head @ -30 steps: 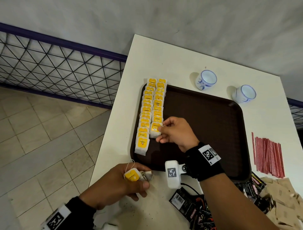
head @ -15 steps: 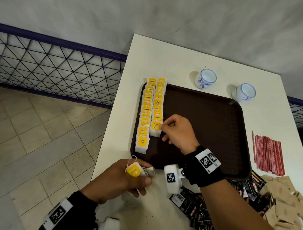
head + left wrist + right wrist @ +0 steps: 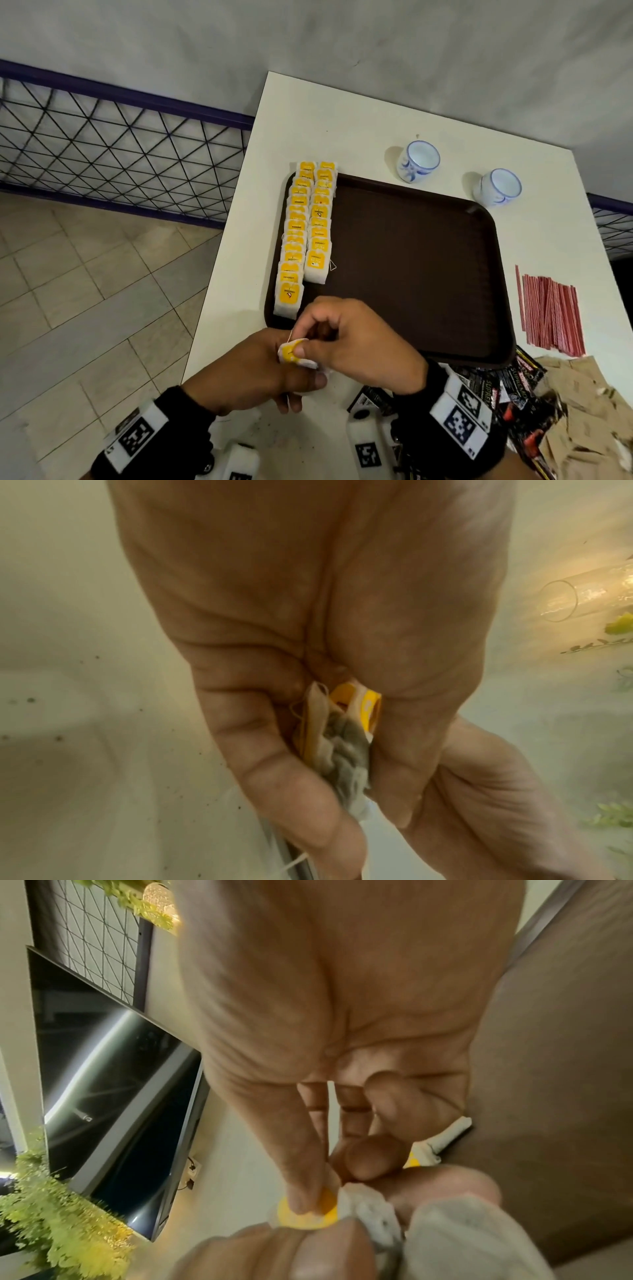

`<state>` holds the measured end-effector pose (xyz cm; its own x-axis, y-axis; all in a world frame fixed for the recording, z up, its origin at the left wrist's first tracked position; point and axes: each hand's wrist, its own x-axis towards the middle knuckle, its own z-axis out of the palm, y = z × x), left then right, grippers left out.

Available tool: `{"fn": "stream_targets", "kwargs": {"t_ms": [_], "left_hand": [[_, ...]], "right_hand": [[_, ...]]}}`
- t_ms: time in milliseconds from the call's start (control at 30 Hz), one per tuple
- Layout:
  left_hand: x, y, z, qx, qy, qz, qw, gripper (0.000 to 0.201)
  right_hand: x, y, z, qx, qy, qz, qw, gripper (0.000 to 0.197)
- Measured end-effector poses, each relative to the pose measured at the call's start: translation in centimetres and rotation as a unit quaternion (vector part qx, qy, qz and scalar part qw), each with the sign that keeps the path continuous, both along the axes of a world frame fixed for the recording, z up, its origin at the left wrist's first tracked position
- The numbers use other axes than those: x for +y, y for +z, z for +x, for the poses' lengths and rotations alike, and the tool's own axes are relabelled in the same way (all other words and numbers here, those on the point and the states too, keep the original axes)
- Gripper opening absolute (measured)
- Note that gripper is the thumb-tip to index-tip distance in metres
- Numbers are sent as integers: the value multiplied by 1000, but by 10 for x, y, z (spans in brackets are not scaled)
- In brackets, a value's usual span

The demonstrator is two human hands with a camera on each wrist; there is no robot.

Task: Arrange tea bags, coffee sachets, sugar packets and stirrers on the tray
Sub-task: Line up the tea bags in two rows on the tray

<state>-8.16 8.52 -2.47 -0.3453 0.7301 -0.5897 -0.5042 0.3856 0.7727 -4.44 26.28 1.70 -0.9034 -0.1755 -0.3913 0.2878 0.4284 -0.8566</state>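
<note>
Your left hand keeps its grip curled round a small bunch of soft paper tea bags, a ready supply beside the tray. Your right hand pinches the top bag's stiff yellow tag to peel one off, likely for the shorter of the two overlapping rows along the tray's left edge. Thin red stirrers wait on the worktop, far right.

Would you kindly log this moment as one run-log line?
left hand: holds tea bag | right hand: pinches same tea bag | tray: two tea-bag rows at left edge
</note>
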Motion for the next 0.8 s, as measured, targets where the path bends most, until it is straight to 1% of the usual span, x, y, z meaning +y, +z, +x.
{"fn": "stream_targets", "kwargs": {"t_ms": [100, 300, 433, 500, 667, 800], "left_hand": [[1, 0, 0, 2, 2, 9, 1000, 8], [-3, -1, 1, 8, 23, 10, 1000, 14], [-7, -3, 1, -8, 58, 12, 998, 16], [-10, -3, 1, -14, 72, 12, 997, 16], [-15, -3, 1, -15, 84, 8, 996, 16], [-19, -6, 1, -12, 89, 0, 996, 18]], "right_hand": [[3, 2, 0, -10, -14, -13, 1000, 6], [10, 11, -6, -17, -63, -98, 993, 4], [25, 16, -18, 8, -105, -105, 989, 9], [35, 14, -23, 7, -130, -110, 985, 9], [50, -3, -31, -32, -164, -58, 984, 5], [52, -18, -33, -104, -191, -99, 971, 5]]}}
